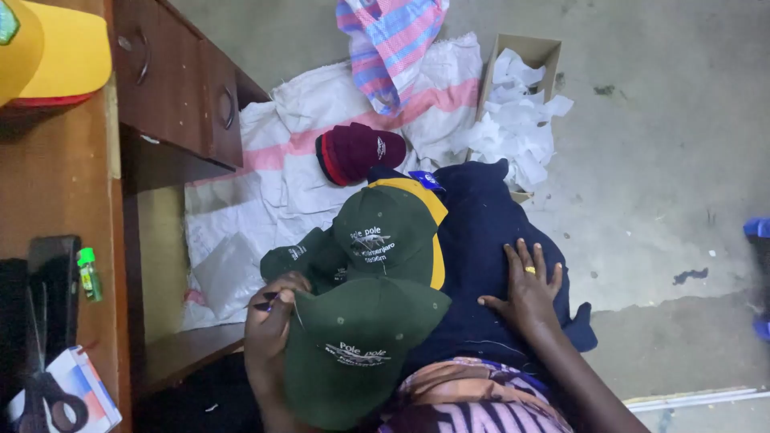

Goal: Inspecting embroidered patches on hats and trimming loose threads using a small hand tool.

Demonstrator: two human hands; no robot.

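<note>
Pinching a small dark tool [265,303], the left hand [269,333] steadies the dark green cap [353,349] on the lap. At two o'clock from that cap, the right hand [528,289] lies flat, fingers spread, on navy cloth [473,240]. At twelve o'clock sit more green caps [385,232] and a maroon cap [359,151].

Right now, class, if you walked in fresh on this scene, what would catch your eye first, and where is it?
Dark green cloth caps with embroidered fronts fill the middle, piled on the person's lap; the left hand rests against the nearest cap, pinching something small and dark, while the right hand lies flat on navy blue fabric. Above them, a maroon cap sits on a white-and-pink woven sack.
</note>
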